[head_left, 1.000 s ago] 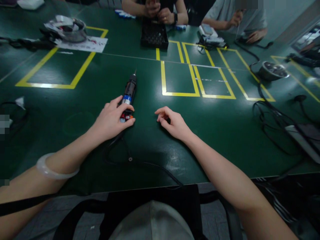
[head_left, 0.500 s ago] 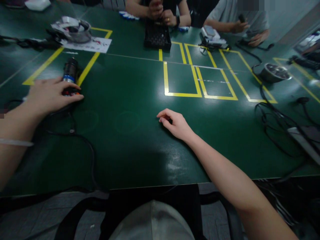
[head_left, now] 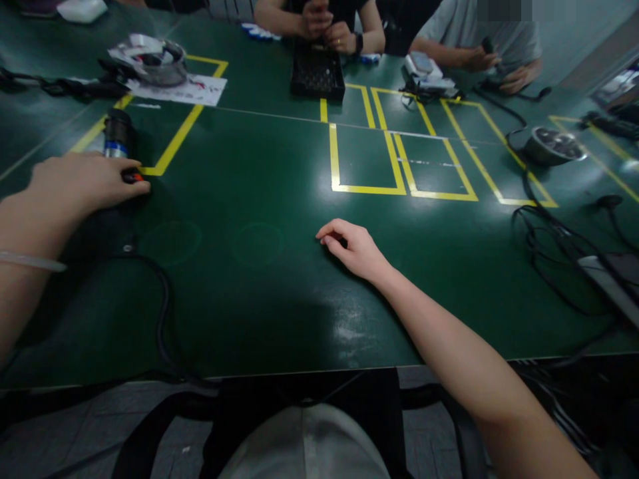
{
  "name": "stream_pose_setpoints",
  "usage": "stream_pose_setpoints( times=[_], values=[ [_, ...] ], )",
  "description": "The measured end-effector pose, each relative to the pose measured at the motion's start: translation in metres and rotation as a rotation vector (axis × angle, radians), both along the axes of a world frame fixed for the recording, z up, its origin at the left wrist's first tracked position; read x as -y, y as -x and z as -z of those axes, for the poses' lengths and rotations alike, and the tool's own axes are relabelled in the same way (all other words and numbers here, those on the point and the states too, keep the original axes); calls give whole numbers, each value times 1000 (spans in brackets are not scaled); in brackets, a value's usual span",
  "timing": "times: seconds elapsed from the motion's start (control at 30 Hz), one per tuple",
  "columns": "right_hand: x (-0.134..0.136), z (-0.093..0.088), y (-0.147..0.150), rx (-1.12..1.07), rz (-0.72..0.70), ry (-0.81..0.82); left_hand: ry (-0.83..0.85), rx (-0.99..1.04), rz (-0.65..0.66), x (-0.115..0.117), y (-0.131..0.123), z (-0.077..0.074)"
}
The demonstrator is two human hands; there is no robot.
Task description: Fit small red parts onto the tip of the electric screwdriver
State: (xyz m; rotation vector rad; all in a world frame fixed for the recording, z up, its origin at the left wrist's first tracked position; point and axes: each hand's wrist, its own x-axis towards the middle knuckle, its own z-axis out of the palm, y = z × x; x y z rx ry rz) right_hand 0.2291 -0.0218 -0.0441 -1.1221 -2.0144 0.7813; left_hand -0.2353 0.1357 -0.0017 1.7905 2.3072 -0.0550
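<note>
On the left, my left hand (head_left: 82, 183) is closed around a black corded tool with a blue and silver band (head_left: 117, 138) and a bit of red near my fingertips. The tool lies low over the table, its dark end pointing away from me; its grip is mostly covered by my hand. A black cord (head_left: 162, 299) curves back from that side to the table's near edge. My right hand (head_left: 352, 247) rests on the green table near the middle, fingers loosely bent, slightly apart, with nothing in them.
Yellow tape outlines (head_left: 369, 191) mark the table. At the back left sits a clear round bowl (head_left: 167, 66) on a printed sheet. A black tray (head_left: 318, 74) stands before a co-worker's hands. To the right are a metal bowl (head_left: 553, 145) and tangled cables (head_left: 536, 233).
My left hand has moved left with the corded tool, and its cord has shifted left too. My right hand stays where it was on the table.
</note>
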Motion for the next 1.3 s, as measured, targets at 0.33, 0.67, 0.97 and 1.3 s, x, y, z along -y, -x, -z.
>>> stream_pose_setpoints(
  times=[0.33,0.67,0.97,1.3],
  values=[
    [-1,1,0,-6,-11,-5,32,-336,14,18,-15,-5],
    [-1,0,1,11,-12,2,-132,-222,-66,48,-33,-3],
    [-1,0,1,12,-11,-8,-117,-276,72,59,-48,-4],
    [0,0,2,8,-14,4,-142,-188,272,133,-157,-14]
  ],
)
